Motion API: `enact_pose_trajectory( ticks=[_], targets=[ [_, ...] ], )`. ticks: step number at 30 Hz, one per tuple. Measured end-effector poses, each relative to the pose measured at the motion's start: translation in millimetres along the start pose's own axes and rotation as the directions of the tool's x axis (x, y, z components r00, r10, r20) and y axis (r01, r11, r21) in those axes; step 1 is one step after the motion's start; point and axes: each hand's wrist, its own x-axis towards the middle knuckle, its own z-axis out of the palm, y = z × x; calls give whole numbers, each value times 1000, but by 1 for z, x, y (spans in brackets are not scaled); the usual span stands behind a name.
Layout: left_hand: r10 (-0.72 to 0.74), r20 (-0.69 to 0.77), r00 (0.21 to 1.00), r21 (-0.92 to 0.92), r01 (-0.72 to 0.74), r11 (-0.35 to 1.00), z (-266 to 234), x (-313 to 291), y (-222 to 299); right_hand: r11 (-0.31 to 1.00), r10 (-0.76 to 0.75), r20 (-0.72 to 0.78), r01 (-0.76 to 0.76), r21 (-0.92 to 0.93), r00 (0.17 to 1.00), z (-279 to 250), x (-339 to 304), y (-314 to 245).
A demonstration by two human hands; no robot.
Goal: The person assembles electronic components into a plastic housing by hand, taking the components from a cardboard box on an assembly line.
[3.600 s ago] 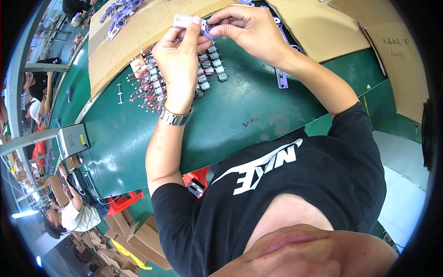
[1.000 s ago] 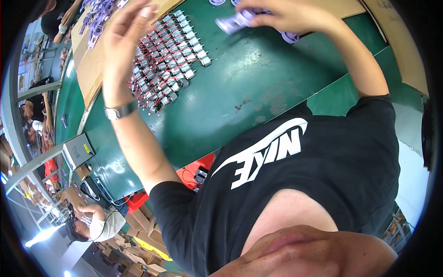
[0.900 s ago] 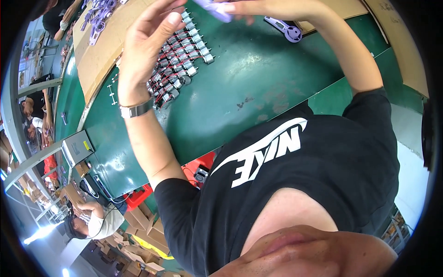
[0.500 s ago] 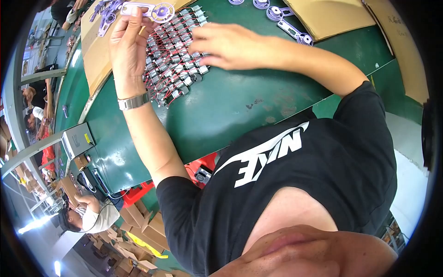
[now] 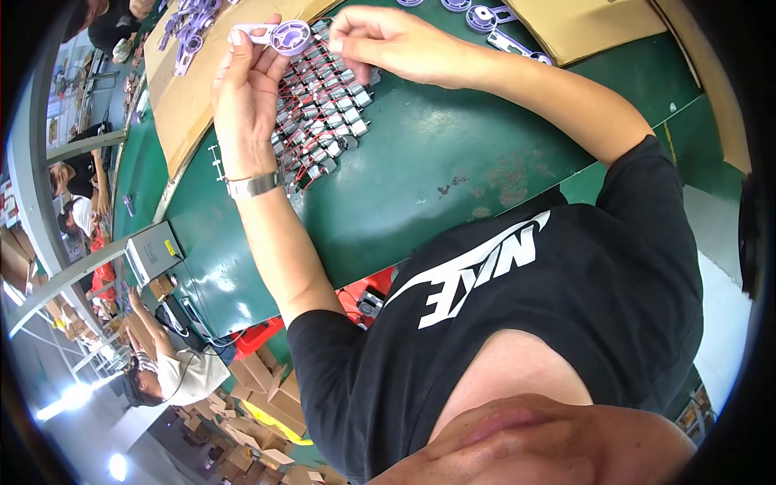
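My left hand [image 5: 246, 97] pinches a light purple plastic part [image 5: 289, 37] with a round spoked ring at one end and a flat arm at the other. The ring end points right, over a bed of small silver motors [image 5: 331, 121] with red wires, laid close together in rows on the green table. Above the far right side of these motors is my right hand [image 5: 380, 44], its fingers curled and brought together. Whatever may be between those fingertips is hidden. The far rows of motors are partly covered by both hands.
Beyond my left hand, a cardboard sheet [image 5: 166, 105] bears a heap of purple parts [image 5: 190, 36]. More purple parts [image 5: 482, 19] lie at the far right beside another cardboard piece [image 5: 590, 28]. A grey box [image 5: 153, 252] stands on the green table [image 5: 404, 186] at left. Other people work farther left.
My left hand has turned the purple part slightly, and its ring now sits lower in view. The right hand has shifted away toward the far edge, with its fingers drawn in.
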Motion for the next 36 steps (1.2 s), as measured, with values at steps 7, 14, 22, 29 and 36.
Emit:
enact_pose_trajectory(
  ticks=[7,14,22,29,36],
  targets=[
    [22,78,997,81,-29,996,22,-14,-9,488,-580,-172,170,-856,796,14,-18,-65],
    [67,123,990,129,-83,988,34,-18,-13,667,-552,-160,319,-673,818,-2,-6,-24],
    [91,116,989,143,-107,984,36,-21,-15,926,-124,-287,7,-377,950,-2,-6,-39],
    [138,102,985,187,-155,970,47,-27,-25,946,-39,-309,-65,-317,950,-1,-14,-48],
    [149,-15,989,25,-149,989,58,-31,-25,615,-608,-215,283,-736,764,2,-12,-32]
  ],
)
